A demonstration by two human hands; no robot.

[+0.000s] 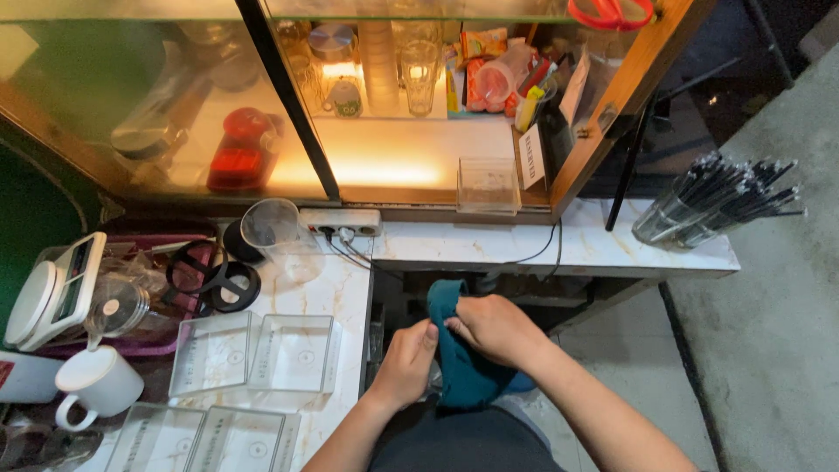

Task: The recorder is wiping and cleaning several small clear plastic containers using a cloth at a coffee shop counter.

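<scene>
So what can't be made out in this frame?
- Head view: the lower part of the teal cloth is covered by the left hand and right hand.
- The red scissors are cut off by the top edge.
- Items behind the cabinet glass are blurred by reflections.
- The scale display is too small.

Both forearms enter from the bottom edge of the frame and meet near the lower centre. The left hand [406, 360] is in a loose fist, knuckles up, thumb pressed toward the fingers in a pinch. The right hand [494, 328] lies a little higher, fingers curled down and closed, almost touching the left thumb. Both wrists are bare and slightly bent.
</scene>
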